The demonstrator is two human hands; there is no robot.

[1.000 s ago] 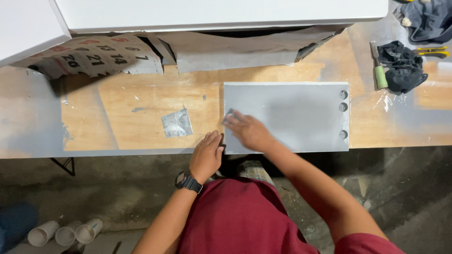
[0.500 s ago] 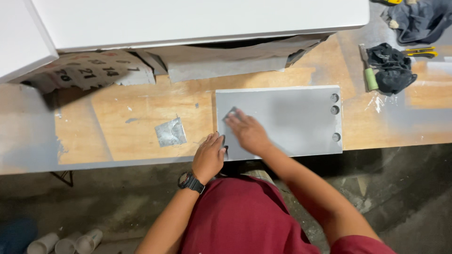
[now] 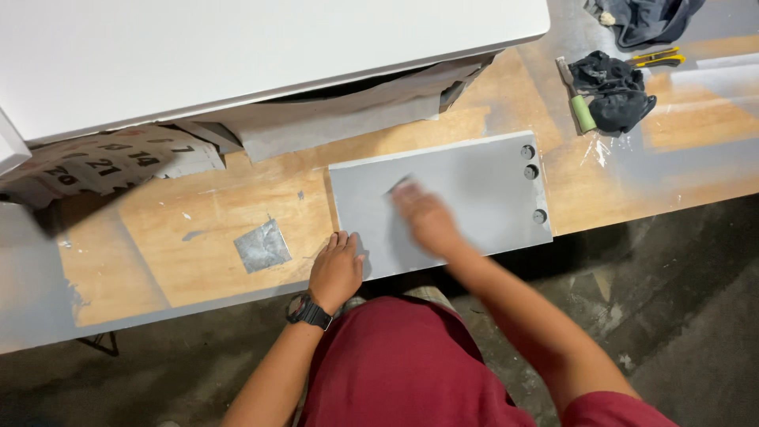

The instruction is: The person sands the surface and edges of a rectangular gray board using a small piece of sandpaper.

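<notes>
**Grey panel under both hands at the counter's near edge**

A flat grey panel [image 3: 466, 198] lies on the wooden counter [image 3: 205, 229], its near edge at the counter's front. The right hand [image 3: 423, 217] rests on the panel's middle, blurred, pressing a small grey piece [image 3: 399, 186] just beyond its fingers; whether they are spread or closed cannot be told. The left hand [image 3: 336, 269] lies flat, fingers together, at the panel's near left corner, a black watch [image 3: 308, 310] on its wrist. Three round holes [image 3: 531, 171] sit far right of the right hand. A grey square sheet [image 3: 262, 245] lies just left of the left hand. Beyond lie a white board [image 3: 237, 55], a green-handled tool [image 3: 583, 112] and a dark cloth [image 3: 613, 91].
</notes>
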